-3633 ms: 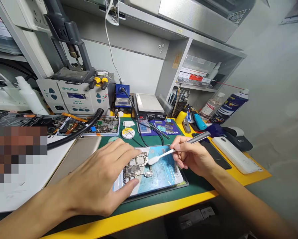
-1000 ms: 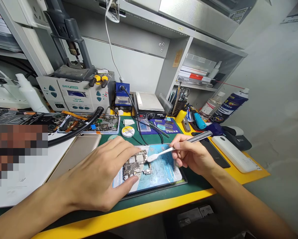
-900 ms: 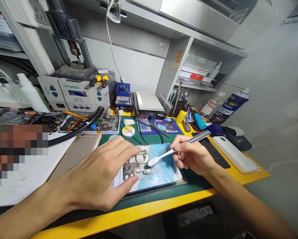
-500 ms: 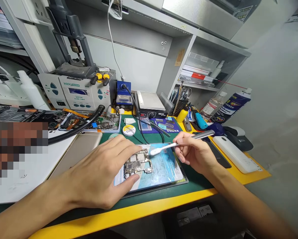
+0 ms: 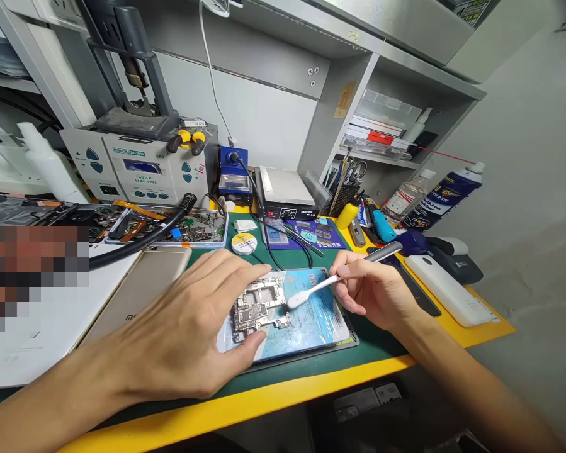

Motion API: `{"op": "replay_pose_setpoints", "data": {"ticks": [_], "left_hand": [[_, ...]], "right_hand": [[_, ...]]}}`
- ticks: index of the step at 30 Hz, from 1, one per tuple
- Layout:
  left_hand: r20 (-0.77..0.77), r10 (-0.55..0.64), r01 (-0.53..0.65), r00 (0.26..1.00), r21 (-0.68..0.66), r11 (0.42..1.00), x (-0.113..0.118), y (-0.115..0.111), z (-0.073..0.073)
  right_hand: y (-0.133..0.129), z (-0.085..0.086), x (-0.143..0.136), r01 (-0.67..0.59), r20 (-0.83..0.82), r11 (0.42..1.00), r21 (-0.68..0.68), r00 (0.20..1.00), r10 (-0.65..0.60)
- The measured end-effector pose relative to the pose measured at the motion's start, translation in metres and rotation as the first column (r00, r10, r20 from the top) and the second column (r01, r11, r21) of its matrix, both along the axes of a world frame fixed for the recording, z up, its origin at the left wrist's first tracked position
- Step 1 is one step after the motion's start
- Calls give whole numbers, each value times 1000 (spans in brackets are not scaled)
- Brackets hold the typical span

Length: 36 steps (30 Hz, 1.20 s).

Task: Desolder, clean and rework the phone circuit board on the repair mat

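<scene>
A phone circuit board [image 5: 253, 313] lies on a blue-and-white pad [image 5: 306, 327]. My left hand [image 5: 202, 314] arches over the board's left side, with the thumb at its lower edge and the fingers at its upper edge, gripping it against the pad. Between the thumb and fingers of my right hand [image 5: 370, 286] is a toothbrush [image 5: 318, 287] with a white head and neck and a dark handle. Its head points left, bristles down, by the right edge of the board. Whether the bristles touch the board, I cannot tell.
Behind stand a hot-air station [image 5: 141, 167], a small heating plate [image 5: 287, 192] and a round tin [image 5: 243, 243]. A black hose [image 5: 141, 244] crosses at left over phones and a parts tray [image 5: 202, 229]. Rightward are a spray can [image 5: 441, 198] and a white phone-shaped item [image 5: 446, 289].
The toothbrush head has shifted slightly down and right along the board's right edge. My left hand stays on the board, and the whole view has shifted a little.
</scene>
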State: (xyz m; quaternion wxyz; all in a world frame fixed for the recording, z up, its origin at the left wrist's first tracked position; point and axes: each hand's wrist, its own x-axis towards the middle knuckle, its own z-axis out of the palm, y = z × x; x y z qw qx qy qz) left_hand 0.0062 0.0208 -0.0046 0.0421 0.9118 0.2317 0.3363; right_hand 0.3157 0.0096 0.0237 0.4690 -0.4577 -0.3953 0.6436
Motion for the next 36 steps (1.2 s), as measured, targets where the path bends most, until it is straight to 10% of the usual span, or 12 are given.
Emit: {"op": "replay_pose_setpoints", "data": {"ticks": [36], "left_hand": [[-90, -7, 4, 996, -41, 999, -3, 0, 1]], "right_hand": [[-1, -2, -2, -24, 13, 1000, 9, 1000, 24]]}}
